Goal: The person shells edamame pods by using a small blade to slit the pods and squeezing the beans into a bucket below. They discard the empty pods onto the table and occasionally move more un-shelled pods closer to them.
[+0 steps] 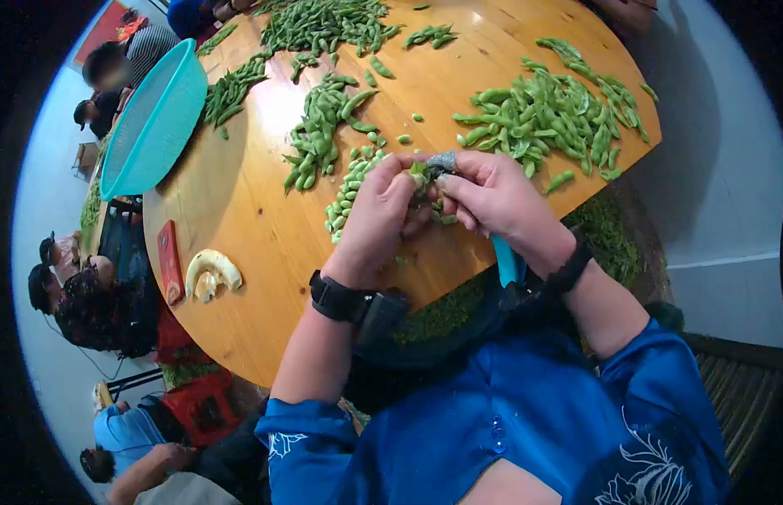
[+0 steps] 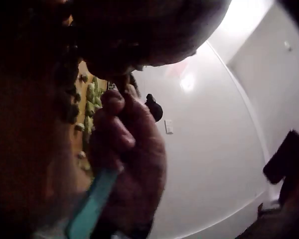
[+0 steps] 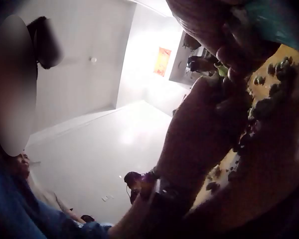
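In the head view my left hand [image 1: 379, 206] pinches a green pod [image 1: 418, 171] at its tip, above the table's near edge. My right hand [image 1: 509, 198] meets it there with curled fingers, a grey wrap on one fingertip. A turquoise handle [image 1: 505, 259] extends below the right palm; its other end is hidden. The left wrist view shows that handle [image 2: 93, 204] within the right hand's [image 2: 132, 144] curled fingers. A bit of green [image 3: 222, 70] shows between both hands in the right wrist view. Shelled pale-green beans [image 1: 345, 198] lie beside the left hand.
Pod piles [image 1: 547, 118] [image 1: 320, 126] [image 1: 328, 25] spread over the round wooden table [image 1: 282, 311]. A turquoise basket [image 1: 156, 122] tilts at the left edge. A red object [image 1: 170, 261] and a cream curved piece [image 1: 213, 273] lie at left. Several people sit beyond.
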